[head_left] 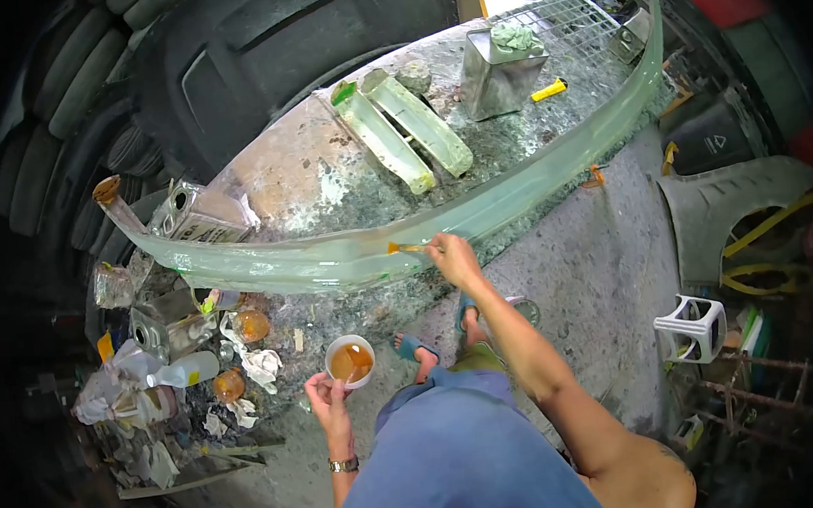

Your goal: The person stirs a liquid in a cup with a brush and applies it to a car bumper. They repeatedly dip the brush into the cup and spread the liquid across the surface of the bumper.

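Note:
My right hand (pixel 454 259) is closed around the handle of a small paintbrush (pixel 411 247). The brush's orange-stained bristles are at the surface of a long, curved, pale green translucent panel (pixel 506 209), which looks glossy and wet in places. Low on the left, my left hand (pixel 328 397) grips a white plastic cup (pixel 329 350) by its side. Amber liquid (pixel 345 362) lies in the cup, with a darker orange patch in it. Some of the left fingers are hidden behind the cup.
Two pale trough-shaped molds (pixel 383 136) lie on the stained worktable (pixel 281 173) beyond the panel. Near them are a metal can (pixel 494 81) and a yellow-handled tool (pixel 548 90). Cans, a plastic bottle (pixel 186 370) and crumpled paper crowd the left. A white stool (pixel 691 328) stands right.

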